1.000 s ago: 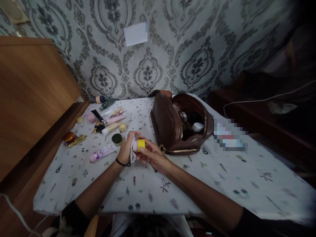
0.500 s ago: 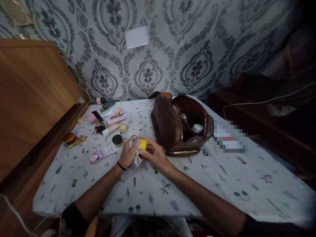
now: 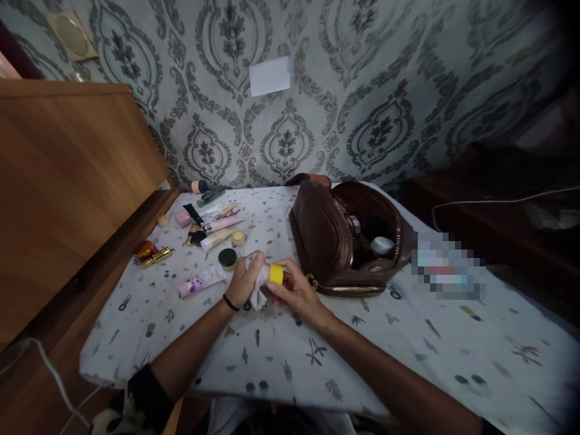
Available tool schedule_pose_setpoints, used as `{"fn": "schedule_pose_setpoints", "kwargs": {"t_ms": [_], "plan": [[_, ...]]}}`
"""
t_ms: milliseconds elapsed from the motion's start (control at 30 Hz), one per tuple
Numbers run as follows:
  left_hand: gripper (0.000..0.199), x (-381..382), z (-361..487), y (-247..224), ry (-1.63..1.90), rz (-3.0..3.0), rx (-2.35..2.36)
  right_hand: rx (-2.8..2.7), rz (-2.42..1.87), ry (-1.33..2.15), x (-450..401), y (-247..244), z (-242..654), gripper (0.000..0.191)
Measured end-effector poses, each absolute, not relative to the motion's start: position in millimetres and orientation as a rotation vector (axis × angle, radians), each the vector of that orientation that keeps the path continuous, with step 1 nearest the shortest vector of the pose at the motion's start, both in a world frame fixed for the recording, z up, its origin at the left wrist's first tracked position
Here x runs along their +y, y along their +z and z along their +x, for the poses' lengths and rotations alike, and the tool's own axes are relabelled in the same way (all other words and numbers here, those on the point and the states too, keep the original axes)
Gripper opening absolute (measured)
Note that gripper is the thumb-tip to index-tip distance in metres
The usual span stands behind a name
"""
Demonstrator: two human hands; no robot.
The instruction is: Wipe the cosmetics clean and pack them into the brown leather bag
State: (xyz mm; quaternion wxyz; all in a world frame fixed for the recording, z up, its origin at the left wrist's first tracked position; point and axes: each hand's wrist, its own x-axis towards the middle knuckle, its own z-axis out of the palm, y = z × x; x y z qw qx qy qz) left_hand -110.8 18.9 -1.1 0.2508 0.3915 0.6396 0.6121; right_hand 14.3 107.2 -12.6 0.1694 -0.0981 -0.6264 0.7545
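My left hand (image 3: 243, 283), with a dark band at its wrist, is closed on a crumpled white tissue (image 3: 258, 297). The tissue lies against a small yellow container or cap (image 3: 276, 274); a pale part joins its left side, and I cannot tell its exact kind. Thumb and fingers of my right hand (image 3: 302, 296) grip the yellow piece from the right. Just left of the hands sit a dark-lidded jar (image 3: 228, 258) and a pink and white tube (image 3: 202, 281). To the right stands a brown cosmetic bag (image 3: 321, 235), unzipped, with a white-lidded jar (image 3: 382, 245) inside.
Several cosmetics lie at the back left of the patterned tablecloth (image 3: 290, 374), among them a green bottle (image 3: 212, 195) and a gold tube (image 3: 156, 257). A wooden cabinet (image 3: 77, 199) borders the left side. A blurred-out item (image 3: 446, 266) lies right of the bag.
The view has shifted, so the scene sits further right and slightly lower. The yellow piece has turned and stands out more from the tissue, with a pale part now showing beside it.
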Motion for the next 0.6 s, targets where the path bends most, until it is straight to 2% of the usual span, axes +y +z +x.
{"fn": "schedule_pose_setpoints", "kwargs": {"t_ms": [300,500,600], "plan": [[0.056,25,-117,-7,1.679,0.896,1.722,-1.787,-0.269,2.22,109,-8,17,0.05],[0.034,19,-118,5,1.852,1.009,1.85,-1.782,-0.327,2.186,107,-22,7,0.05],[0.028,13,-110,15,1.903,1.142,1.854,-1.851,-0.414,2.062,106,-30,5,0.042]]}}
